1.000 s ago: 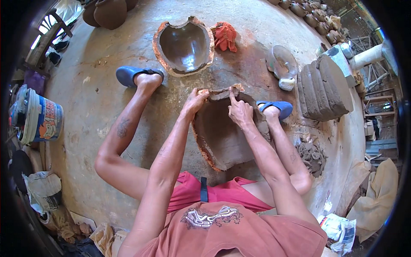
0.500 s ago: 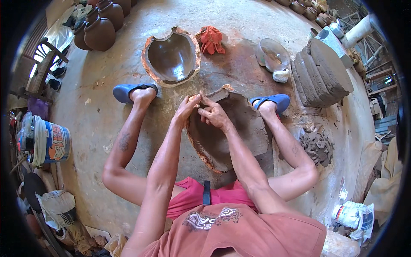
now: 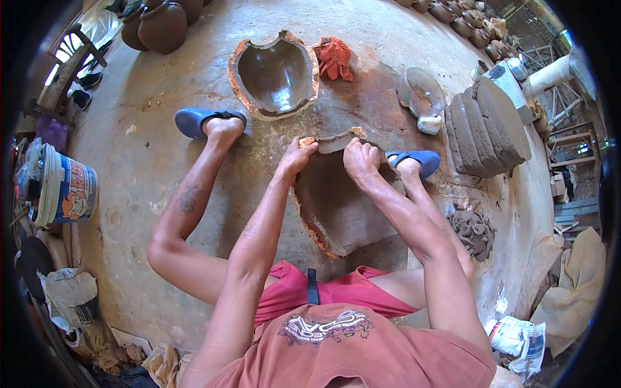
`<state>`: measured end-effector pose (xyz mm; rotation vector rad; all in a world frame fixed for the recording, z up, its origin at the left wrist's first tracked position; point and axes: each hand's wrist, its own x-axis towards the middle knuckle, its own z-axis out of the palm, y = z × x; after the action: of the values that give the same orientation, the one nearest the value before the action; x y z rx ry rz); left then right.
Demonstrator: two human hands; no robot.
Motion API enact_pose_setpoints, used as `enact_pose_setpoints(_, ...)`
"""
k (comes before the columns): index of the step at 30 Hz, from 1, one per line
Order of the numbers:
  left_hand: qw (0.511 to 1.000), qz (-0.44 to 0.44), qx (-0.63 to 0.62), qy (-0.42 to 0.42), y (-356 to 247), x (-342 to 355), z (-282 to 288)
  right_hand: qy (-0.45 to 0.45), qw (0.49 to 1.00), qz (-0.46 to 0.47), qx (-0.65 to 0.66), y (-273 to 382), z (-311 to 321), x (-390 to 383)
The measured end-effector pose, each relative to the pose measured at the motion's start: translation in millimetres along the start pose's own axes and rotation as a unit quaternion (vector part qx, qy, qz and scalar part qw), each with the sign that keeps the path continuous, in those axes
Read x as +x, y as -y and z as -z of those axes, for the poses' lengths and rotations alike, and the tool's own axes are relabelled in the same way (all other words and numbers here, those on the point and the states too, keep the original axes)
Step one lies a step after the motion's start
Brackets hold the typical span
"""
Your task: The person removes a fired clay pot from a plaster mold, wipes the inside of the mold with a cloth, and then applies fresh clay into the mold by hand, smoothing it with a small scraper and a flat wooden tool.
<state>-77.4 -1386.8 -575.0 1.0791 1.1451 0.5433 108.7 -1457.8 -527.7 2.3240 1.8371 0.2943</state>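
Observation:
Between my legs lies a hollow half mould (image 3: 336, 207), with a rough orange-brown rim and a lining of dark grey clay. At its far left rim, my left hand (image 3: 299, 155) is closed with the fingers wrapped over the edge. Farther right, my right hand (image 3: 362, 158) is curled with the knuckles up, pressed on the lining just inside the far rim. Whether it pinches a bit of clay is hidden by the fingers. Ahead sits a second half mould (image 3: 275, 77), its inside dark and shiny, beside a crumpled red cloth (image 3: 334, 58).
A stack of thick grey clay slabs (image 3: 488, 129) stands at the right, near a clear basin (image 3: 420, 90) and a pile of clay scraps (image 3: 472, 229). Round clay pots (image 3: 163, 29) stand far left. A paint bucket (image 3: 68, 184) is at the left. My sandaled feet flank the mould.
My right hand has moved away from my left, rightward along the far rim, and its fingers have curled in. The left hand now wraps the rim. The whole view has shifted a little.

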Motion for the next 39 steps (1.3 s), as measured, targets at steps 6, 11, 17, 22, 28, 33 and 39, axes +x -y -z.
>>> enact_pose_setpoints(6,0.999,-0.019,0.048,-0.015,-5,-7,3,0.018,1.0,-0.022,0.006,29,-11,1)
enact_pose_setpoints(11,0.997,-0.038,0.058,-0.016,-4,-6,12,0.146,0.973,-0.035,0.176,53,7,2)
enact_pose_setpoints(17,0.999,-0.027,0.023,0.005,-5,-3,12,0.147,0.887,0.002,0.437,48,2,5)
enact_pose_setpoints(22,0.974,0.051,-0.151,0.159,-5,-14,26,0.113,0.64,0.007,0.76,34,34,-13)
enact_pose_setpoints(28,0.977,0.015,-0.168,0.133,-13,-14,20,-0.167,0.763,-0.098,0.617,-107,88,-20)
enact_pose_setpoints(33,0.967,-0.078,0.243,0.013,-34,-6,5,-0.215,0.835,-0.295,0.411,-263,140,-88)
enact_pose_setpoints(39,0.884,-0.078,0.448,-0.109,-33,-11,-10,-0.225,0.898,-0.289,0.245,-377,146,-182)
